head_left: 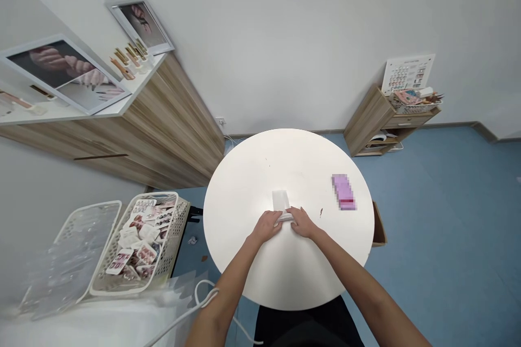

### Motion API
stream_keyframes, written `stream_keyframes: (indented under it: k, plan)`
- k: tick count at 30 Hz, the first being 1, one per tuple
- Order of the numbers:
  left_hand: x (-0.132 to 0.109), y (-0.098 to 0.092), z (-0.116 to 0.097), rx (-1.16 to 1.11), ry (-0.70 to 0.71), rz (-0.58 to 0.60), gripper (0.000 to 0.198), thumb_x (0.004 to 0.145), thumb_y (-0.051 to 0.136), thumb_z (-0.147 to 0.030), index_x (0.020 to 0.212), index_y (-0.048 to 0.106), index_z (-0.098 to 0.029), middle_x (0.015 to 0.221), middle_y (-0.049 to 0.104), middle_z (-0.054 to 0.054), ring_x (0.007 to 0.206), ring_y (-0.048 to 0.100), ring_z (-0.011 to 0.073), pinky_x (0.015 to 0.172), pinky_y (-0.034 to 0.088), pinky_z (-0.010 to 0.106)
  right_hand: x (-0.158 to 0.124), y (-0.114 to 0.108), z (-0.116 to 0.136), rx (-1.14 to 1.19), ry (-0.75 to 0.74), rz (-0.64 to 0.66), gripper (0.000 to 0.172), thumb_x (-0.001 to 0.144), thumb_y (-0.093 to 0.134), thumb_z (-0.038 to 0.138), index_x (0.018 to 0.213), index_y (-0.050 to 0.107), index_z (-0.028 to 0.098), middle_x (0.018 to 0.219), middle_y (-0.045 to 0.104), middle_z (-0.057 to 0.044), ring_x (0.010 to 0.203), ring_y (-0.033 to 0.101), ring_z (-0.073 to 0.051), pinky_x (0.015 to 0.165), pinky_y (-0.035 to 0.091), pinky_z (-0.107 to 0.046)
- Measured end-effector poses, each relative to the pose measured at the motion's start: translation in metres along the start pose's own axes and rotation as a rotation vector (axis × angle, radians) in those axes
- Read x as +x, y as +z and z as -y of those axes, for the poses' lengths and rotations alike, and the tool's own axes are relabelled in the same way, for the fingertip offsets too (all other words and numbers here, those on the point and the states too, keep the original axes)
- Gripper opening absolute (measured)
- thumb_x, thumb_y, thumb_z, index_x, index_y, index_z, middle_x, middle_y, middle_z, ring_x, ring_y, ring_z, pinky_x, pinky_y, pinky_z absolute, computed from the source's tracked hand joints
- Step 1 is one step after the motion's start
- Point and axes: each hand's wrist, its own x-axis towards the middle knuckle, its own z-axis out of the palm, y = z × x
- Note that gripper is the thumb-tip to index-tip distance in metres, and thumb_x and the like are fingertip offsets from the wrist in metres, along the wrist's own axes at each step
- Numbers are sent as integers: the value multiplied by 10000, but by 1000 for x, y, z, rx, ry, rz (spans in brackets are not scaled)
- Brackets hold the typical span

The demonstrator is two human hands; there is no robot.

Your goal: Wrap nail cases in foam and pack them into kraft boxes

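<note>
Finding the left hand (266, 226) and right hand (302, 222) half closed, both gripping the folded end of a translucent white packet (280, 200) on a round white table (260, 173), a blurred pink packet (343, 192) lying well apart

A small translucent white plastic sleeve (280, 200) lies flat near the middle of a round white table (309, 162), its far end smooth and its near end folded over. That folded end sits between the left hand (266, 226) and right hand (302, 222), partly hidden by their fingers.
</note>
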Motion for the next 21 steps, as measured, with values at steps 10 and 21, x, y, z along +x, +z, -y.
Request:
stream_keyframes:
  k: [10, 21]
  plan:
    - [30, 4, 19, -208, -272, -84, 406, 900, 461, -298, 1294, 441, -198, 1105, 523, 84, 919, 578, 207, 817, 509, 373, 52, -10, -18, 313, 183, -53, 173, 795, 608, 344, 887, 512, 235, 787, 546, 36, 722, 529, -154, 689, 441, -281]
    - [5, 38, 6, 34, -291, -319, 352, 942, 364, -195, 1263, 505, -215, 1378, 472, 118, 1188, 542, 234, 1025, 442, 448, 58, 7, -17, 268, 313, -323, 238, 785, 608, 381, 916, 452, 260, 868, 468, 35, 674, 508, -146, 662, 438, -292]
